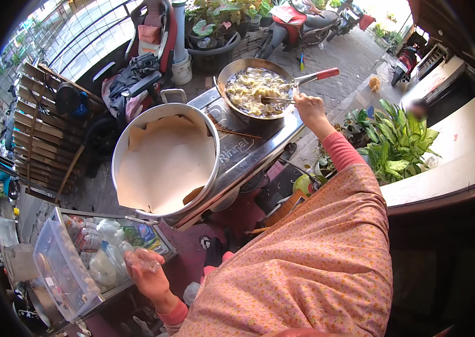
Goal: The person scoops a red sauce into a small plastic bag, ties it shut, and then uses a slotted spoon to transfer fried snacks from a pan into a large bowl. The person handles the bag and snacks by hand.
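My right hand (311,110) grips a pair of metal tongs (281,100), whose tips reach into a wok (224,78). Pale golden pieces of food (258,84) fry there in bubbling oil. The wok's red handle (327,73) points away to the right, beyond my hand. Both wok and a large aluminium pot (217,158) stand on a Rinnai gas stove (241,162). Brown paper (165,160) lines the pot, and I see no food on it. Low at the left, my left hand (151,276) has curled fingers around a piece of clear plastic (144,260), apart from the stove.
Beside my left hand is a glass-topped case (163,242) with bagged goods and a clear plastic bin (66,269). An office chair (153,50) and a slatted wooden rack (43,135) stand beyond the pot. Leafy plants (397,143) grow at the right; a motorcycle (296,25) is parked behind.
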The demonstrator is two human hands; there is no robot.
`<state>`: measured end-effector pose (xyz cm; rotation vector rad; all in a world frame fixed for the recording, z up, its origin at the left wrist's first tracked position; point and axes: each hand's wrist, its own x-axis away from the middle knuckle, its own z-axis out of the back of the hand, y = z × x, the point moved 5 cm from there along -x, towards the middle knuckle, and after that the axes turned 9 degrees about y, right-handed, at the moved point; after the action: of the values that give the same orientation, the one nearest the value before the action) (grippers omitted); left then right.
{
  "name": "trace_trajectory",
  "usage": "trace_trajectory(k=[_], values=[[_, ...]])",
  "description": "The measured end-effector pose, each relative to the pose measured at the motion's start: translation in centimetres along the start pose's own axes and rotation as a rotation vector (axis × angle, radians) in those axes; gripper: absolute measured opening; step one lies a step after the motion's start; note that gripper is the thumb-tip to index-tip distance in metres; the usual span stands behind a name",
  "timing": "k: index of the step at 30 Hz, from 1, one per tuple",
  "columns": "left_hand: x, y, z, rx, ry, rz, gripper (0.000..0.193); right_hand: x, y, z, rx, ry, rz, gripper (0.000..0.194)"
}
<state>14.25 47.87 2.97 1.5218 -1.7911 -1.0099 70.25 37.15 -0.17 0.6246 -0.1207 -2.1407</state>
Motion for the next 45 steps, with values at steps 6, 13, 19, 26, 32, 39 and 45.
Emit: trace_trajectory(k=[6, 13, 19, 26, 32, 39, 45], values=[[0.2, 0.1, -0.2, -0.024, -0.003, -0.027, 0.031, -0.3, 0.3, -1.1, -0.15, -0.004, -0.287, 0.021], [-0.1, -0.3, -0.4, -0.027, -0.037, -0.018, 0.031, 0.6, 5.4, 2.0, -0.131, -0.011, -0.524, 0.028], [0.0, -0.3, -0.4, 0.005, -0.07, -0.001, 0.031, 1.4, 4.7, -1.6, -0.222, -0.098, -0.595, 0.027], [0.4, -0.4, 0.0, 0.031, -0.087, 0.011, 0.032, 1.3, 0.1, -2.9, -0.344, -0.127, -0.481, 0.028], [0.8, -0.5, 0.4, 0.038, -0.099, 0.036, 0.033, 2.1, -0.6, 1.7, -0.361, -0.104, -0.426, 0.032], [0.7, -0.6, 0.0, 0.043, -0.13, 0.034, 0.034, 3.9, -1.7, 6.4, -0.436, -0.056, -0.389, 0.027], [0.8, -0.7, -0.4, 0.052, -0.095, 0.054, 0.033, 4.2, -4.0, 2.6, -0.338, -0.054, -0.325, 0.028]])
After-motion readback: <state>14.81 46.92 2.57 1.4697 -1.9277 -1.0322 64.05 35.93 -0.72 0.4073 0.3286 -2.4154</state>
